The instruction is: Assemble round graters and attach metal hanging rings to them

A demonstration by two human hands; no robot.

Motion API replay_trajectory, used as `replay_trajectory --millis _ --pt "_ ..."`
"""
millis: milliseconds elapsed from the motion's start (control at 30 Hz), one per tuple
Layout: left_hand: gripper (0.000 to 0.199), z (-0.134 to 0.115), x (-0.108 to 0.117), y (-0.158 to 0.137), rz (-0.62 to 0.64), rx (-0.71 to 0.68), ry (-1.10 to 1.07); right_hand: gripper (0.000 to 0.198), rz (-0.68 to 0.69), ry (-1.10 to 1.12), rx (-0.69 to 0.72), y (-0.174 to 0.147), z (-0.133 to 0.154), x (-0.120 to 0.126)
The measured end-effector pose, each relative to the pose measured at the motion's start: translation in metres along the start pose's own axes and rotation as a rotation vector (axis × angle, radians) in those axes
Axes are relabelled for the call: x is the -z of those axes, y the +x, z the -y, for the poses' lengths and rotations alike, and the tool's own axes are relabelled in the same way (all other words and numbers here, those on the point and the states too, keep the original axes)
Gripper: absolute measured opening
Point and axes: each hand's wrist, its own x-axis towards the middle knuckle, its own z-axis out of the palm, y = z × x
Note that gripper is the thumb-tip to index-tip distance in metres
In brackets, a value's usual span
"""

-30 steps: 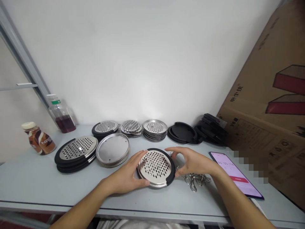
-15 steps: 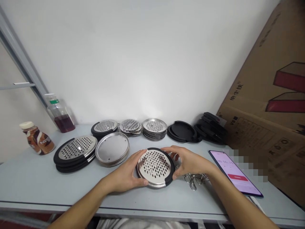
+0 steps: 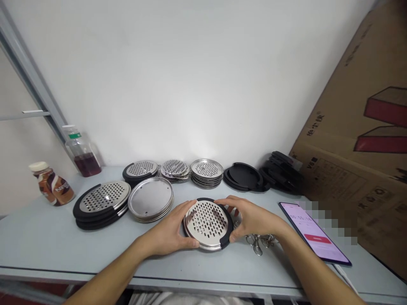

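A round metal grater (image 3: pixel 208 222) with a slotted face and a black rim lies on the table before me. My left hand (image 3: pixel 173 233) grips its left edge, thumb at the front and fingers behind. On the other side my right hand (image 3: pixel 246 218) clasps the black rim between thumb and fingers. Just beyond my left hand is a stack of plain metal discs (image 3: pixel 151 197). Behind and beside my right wrist lie small metal clips (image 3: pixel 257 245), partly hidden by it.
Assembled graters (image 3: pixel 104 199) are stacked at left, near a coffee bottle (image 3: pixel 52 184) and a jar of dark liquid (image 3: pixel 83 154). Perforated discs (image 3: pixel 207 169) and black rings (image 3: pixel 243 176) line the wall. A phone (image 3: pixel 313 233) and a large carton (image 3: pixel 343 169) stand at right.
Both hands keep their hold on the grater, which has hardly moved. The whole view has shifted very slightly.
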Motion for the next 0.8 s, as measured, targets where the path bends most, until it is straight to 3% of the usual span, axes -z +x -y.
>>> replay_trajectory --millis 233,433,633,800 --pt "0.098 0.002 -0.007 0.002 -0.089 -0.022 0.056 0.105 -0.017 -0.237 -0.048 -0.003 0.005 -0.024" --pt "0.093 0.002 -0.007 0.002 -0.139 -0.028 0.03 0.09 -0.068 -0.229 0.036 0.001 0.013 -0.024" --pt "0.1 -0.008 -0.004 -0.001 -0.198 0.078 -0.093 0.07 -0.112 0.067 -0.006 -0.001 0.011 -0.002" --pt "0.087 -0.001 -0.007 0.005 -0.313 0.014 -0.242 0.042 -0.184 0.334 -0.025 0.001 0.011 0.004"
